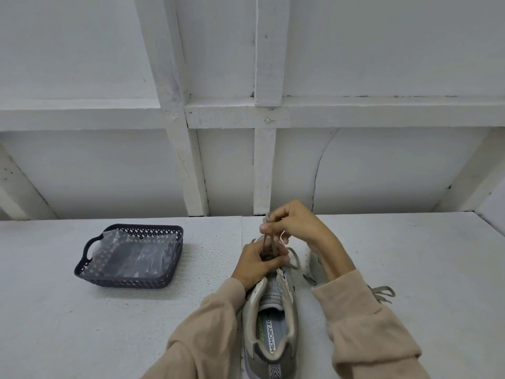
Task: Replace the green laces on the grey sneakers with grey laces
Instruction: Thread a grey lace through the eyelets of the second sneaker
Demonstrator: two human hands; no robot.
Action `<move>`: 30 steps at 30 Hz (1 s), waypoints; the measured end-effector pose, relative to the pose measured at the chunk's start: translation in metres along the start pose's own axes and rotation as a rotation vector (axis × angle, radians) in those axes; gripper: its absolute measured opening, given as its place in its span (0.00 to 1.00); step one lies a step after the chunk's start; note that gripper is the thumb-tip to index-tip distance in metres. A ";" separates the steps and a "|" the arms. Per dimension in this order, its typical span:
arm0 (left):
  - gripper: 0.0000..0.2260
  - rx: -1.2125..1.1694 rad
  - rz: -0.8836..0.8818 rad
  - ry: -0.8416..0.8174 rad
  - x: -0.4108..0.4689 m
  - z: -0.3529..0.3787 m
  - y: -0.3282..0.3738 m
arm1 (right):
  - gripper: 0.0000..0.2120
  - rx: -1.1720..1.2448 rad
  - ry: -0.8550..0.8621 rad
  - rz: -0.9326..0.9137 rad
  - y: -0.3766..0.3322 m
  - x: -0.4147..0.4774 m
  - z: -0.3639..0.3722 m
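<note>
A grey sneaker [270, 321] lies on the white table, heel toward me, its opening showing a "MEMORY FOAM" insole. My left hand [257, 263] grips the sneaker's tongue and eyelet area. My right hand [292, 222] is raised just above it, pinching a grey lace [265, 239] that runs taut down into the eyelets. A loose loop of the same lace [294, 259] hangs to the right. A second grey sneaker [314, 266] lies behind my right forearm, mostly hidden, with its grey lace ends [382, 292] showing past the sleeve. No green lace is visible.
A dark plastic mesh basket [87, 265] with a clear plastic bag inside sits on the table to the left. The white table [82, 324] ends at a white panelled wall [246, 160] behind the hands.
</note>
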State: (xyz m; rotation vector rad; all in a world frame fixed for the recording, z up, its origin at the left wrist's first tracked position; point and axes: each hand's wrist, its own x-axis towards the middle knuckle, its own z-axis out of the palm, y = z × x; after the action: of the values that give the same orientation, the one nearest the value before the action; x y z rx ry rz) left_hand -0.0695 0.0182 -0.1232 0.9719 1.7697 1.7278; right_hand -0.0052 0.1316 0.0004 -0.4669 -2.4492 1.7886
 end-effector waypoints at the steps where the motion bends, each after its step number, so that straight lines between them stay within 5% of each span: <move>1: 0.06 -0.013 -0.001 -0.003 0.000 0.000 0.001 | 0.09 0.035 -0.005 -0.014 -0.007 -0.002 -0.001; 6: 0.06 -0.054 -0.007 -0.006 0.001 0.000 0.000 | 0.03 0.177 -0.047 -0.115 -0.039 -0.012 -0.006; 10: 0.06 -0.030 -0.010 -0.004 0.001 0.000 0.000 | 0.12 0.273 -0.060 -0.191 -0.055 -0.020 -0.015; 12: 0.05 -0.004 0.004 -0.008 0.001 0.000 0.000 | 0.08 0.356 -0.082 -0.228 -0.063 -0.022 -0.018; 18: 0.06 0.056 0.028 -0.021 0.000 -0.001 0.002 | 0.06 0.855 -0.175 -0.345 -0.088 -0.020 -0.026; 22: 0.07 0.097 0.043 -0.018 0.000 -0.002 0.003 | 0.15 1.091 -0.356 -0.365 -0.094 -0.006 -0.021; 25: 0.09 0.180 0.058 -0.022 -0.001 -0.004 0.000 | 0.09 1.094 -0.205 -0.294 -0.085 0.004 -0.015; 30: 0.09 0.328 0.177 -0.038 0.000 -0.006 0.000 | 0.04 0.718 0.149 -0.185 -0.042 0.038 -0.008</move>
State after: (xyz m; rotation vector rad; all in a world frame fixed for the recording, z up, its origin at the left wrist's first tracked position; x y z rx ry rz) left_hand -0.0745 0.0143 -0.1225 1.3238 2.0360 1.5336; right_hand -0.0477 0.1378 0.0380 -0.2764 -1.5339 2.2567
